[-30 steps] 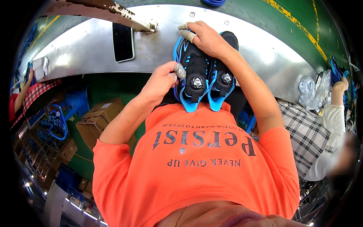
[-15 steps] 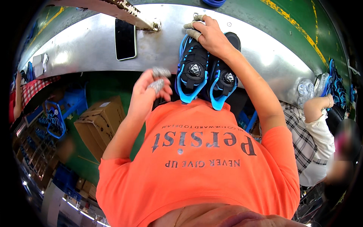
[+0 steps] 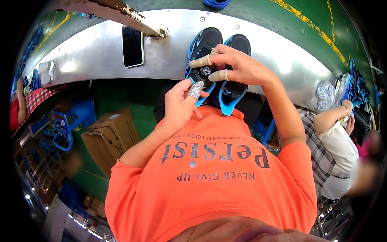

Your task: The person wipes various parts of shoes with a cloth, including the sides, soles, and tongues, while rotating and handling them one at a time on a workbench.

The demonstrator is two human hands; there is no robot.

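Note:
A pair of black sneakers with blue trim rests at the metal bench's near edge, toes pointing away: a left shoe (image 3: 208, 36) and a right shoe (image 3: 240, 42). The left shoe has a round black dial (image 3: 205, 71) on its tongue. My right hand (image 3: 240, 66) reaches across from above, its beige-wrapped fingers and thumb bent around that dial area. My left hand (image 3: 181, 103), with silver tape on one digit, pinches the left shoe's blue heel collar. Its other fingers curl out of sight beneath. The right shoe's middle is partly hidden by my right hand.
A phone (image 3: 133, 46) lies on the metal bench (image 3: 165, 56) beside a rusty post (image 3: 149, 27). An open cardboard box (image 3: 109, 137) stands on the floor at left. Clear plastic pieces (image 3: 325, 94) sit at the right end, near a co-worker's arm (image 3: 328, 119).
My right hand has drawn back from the toes to the left shoe's dial. My left hand has moved right from beside the bench onto that shoe's heel collar.

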